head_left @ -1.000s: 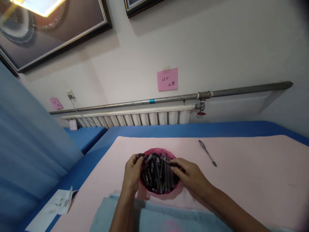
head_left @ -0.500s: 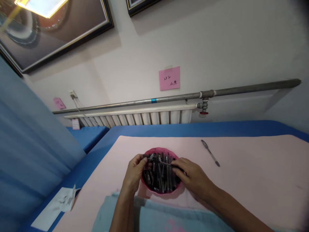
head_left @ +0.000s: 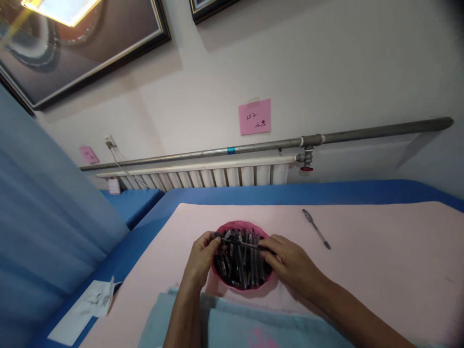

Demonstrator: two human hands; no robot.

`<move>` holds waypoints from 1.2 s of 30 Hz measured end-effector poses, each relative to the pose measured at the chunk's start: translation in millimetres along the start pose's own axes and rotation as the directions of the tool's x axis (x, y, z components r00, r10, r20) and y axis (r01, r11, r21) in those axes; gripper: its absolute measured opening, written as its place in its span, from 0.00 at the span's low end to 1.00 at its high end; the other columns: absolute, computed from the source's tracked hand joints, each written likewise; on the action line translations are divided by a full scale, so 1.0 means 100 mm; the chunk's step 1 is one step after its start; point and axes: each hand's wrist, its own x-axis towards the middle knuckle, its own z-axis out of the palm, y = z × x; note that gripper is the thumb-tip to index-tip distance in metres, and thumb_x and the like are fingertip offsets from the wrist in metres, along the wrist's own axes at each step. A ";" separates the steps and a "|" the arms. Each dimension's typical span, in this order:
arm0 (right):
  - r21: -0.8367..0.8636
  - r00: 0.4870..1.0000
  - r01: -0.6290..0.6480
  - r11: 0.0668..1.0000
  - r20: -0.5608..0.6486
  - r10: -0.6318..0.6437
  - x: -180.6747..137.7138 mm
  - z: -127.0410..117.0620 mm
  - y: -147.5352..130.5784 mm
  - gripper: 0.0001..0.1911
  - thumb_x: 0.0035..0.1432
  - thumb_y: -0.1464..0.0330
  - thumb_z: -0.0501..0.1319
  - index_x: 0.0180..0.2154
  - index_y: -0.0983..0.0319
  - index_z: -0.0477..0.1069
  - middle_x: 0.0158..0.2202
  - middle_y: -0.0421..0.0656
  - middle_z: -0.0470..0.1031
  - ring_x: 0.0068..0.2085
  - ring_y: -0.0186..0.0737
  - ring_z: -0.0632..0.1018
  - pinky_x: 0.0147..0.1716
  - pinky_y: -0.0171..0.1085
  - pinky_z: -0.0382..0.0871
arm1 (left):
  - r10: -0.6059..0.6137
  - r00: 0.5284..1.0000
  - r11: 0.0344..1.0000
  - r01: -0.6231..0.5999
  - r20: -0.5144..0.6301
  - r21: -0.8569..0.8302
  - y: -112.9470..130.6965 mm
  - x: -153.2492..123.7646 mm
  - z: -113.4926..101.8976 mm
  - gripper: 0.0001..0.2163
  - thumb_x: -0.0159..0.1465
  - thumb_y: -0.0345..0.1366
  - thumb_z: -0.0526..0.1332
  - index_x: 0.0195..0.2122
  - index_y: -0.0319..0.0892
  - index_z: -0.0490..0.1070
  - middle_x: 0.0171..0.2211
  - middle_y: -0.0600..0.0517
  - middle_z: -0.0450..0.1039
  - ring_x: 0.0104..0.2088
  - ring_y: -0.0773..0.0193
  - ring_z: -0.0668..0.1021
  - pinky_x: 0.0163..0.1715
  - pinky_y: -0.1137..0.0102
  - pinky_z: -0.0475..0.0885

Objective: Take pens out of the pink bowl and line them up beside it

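Over a pink basket [head_left: 242, 290] full of black and clear pen parts, a slim pen [head_left: 249, 245] lies nearly level between my two hands. Its right end is pinched in my right hand [head_left: 290, 258], thumb and fingers closed. On the other side, my left hand [head_left: 203, 256] pinches a small dark piece that looks like a pen cap [head_left: 219, 234], close to the pen's left end. Whether cap and pen touch is hard to make out. Another pen [head_left: 316, 228], with a dark cap, lies on the pink sheet to the right of the basket.
The pink sheet [head_left: 380, 261] covers a blue bed [head_left: 290, 194]. Folded light-blue cloth [head_left: 275, 326] lies nearest me. White paper [head_left: 85, 307] rests at the left edge beside a blue curtain [head_left: 47, 208]. Behind are a radiator [head_left: 217, 177] and a grey pipe [head_left: 380, 134].
Both hands stay almost in place above the basket. The pen between them has shifted only very slightly.
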 end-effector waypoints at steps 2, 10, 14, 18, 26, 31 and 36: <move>-0.028 1.000 0.014 1.000 -0.002 -0.014 0.00 0.00 0.00 0.11 0.56 0.73 0.52 0.38 0.60 0.72 0.34 0.43 0.75 0.37 0.39 0.75 0.36 0.38 0.69 | -0.005 1.000 1.000 0.005 0.008 0.011 0.00 0.00 0.00 0.08 0.51 0.38 0.64 0.27 0.38 0.71 0.23 0.56 0.69 0.25 0.70 0.71 0.28 0.74 0.63; -0.099 0.999 0.046 0.994 0.017 -0.045 -0.02 0.01 -0.04 0.11 0.57 0.74 0.52 0.38 0.60 0.72 0.33 0.44 0.74 0.37 0.41 0.74 0.36 0.39 0.69 | -0.001 0.999 0.991 -0.006 0.052 0.132 0.08 -0.06 0.04 0.06 0.52 0.36 0.63 0.24 0.38 0.70 0.19 0.58 0.66 0.23 0.72 0.67 0.25 0.76 0.61; -0.084 0.998 0.041 0.996 0.041 -0.038 -0.05 0.06 -0.08 0.12 0.58 0.74 0.51 0.39 0.61 0.71 0.34 0.44 0.73 0.37 0.41 0.74 0.36 0.39 0.69 | -0.011 1.000 0.999 0.011 0.004 0.046 0.04 -0.05 0.06 0.07 0.50 0.36 0.65 0.26 0.37 0.71 0.20 0.57 0.69 0.23 0.71 0.70 0.25 0.75 0.62; -0.032 0.997 0.022 0.999 0.076 -0.019 -0.08 0.12 -0.11 0.12 0.59 0.73 0.50 0.39 0.61 0.70 0.34 0.44 0.73 0.36 0.40 0.74 0.35 0.40 0.68 | -0.014 0.998 0.999 0.012 -0.063 -0.046 -0.03 0.01 0.06 0.11 0.48 0.36 0.66 0.31 0.38 0.71 0.24 0.55 0.72 0.24 0.69 0.73 0.27 0.73 0.67; 0.255 0.970 -0.214 0.943 0.173 0.173 -0.07 0.12 -0.17 0.10 0.58 0.69 0.51 0.35 0.60 0.71 0.31 0.41 0.74 0.32 0.38 0.75 0.32 0.37 0.67 | -0.039 0.993 0.978 0.015 -0.112 -0.209 -0.02 0.01 0.14 0.16 0.44 0.34 0.69 0.34 0.38 0.70 0.27 0.53 0.75 0.27 0.68 0.76 0.29 0.73 0.71; 0.307 0.969 -0.238 0.921 0.142 0.203 -0.06 0.10 -0.21 0.09 0.57 0.68 0.52 0.35 0.60 0.71 0.31 0.41 0.75 0.32 0.39 0.75 0.32 0.37 0.67 | -0.109 0.983 0.954 0.062 -0.148 -0.293 -0.03 0.01 0.20 0.13 0.48 0.39 0.68 0.31 0.38 0.69 0.27 0.52 0.74 0.27 0.68 0.76 0.28 0.73 0.72; 0.283 0.977 -0.200 0.938 0.131 0.169 -0.07 0.12 -0.20 0.10 0.57 0.69 0.52 0.35 0.60 0.72 0.32 0.42 0.75 0.33 0.39 0.74 0.34 0.37 0.67 | -0.137 0.980 0.961 0.096 -0.146 -0.260 -0.07 0.01 0.21 0.15 0.45 0.41 0.69 0.23 0.38 0.66 0.18 0.55 0.70 0.20 0.71 0.72 0.21 0.76 0.69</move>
